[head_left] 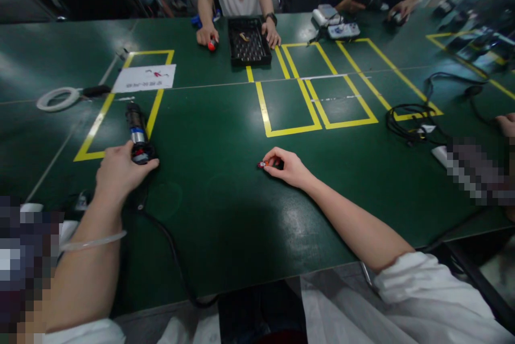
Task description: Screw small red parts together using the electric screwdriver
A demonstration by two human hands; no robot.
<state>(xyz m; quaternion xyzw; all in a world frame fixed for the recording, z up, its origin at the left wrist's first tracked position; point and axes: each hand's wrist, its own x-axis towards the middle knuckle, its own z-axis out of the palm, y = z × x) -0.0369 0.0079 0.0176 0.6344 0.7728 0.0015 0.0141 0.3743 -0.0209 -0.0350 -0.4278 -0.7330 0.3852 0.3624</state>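
My left hand (118, 169) rests on the green table (217, 183) with its fingers wrapped round the near end of a black and silver corded power tool (137, 132) that lies flat, pointing away from me. My right hand (287, 167) sits at the table's middle, its fingertips pinched on a small red and black part (263, 163) that touches the tabletop. A clear band (92, 241) circles my left wrist.
Yellow tape rectangles (314, 94) mark the table. A white paper sheet (145, 77) and a white tape roll (57, 98) lie far left. Across the table a person holds a black tray (248, 42) and a red item (211, 45). Black cables (410, 121) coil at right.
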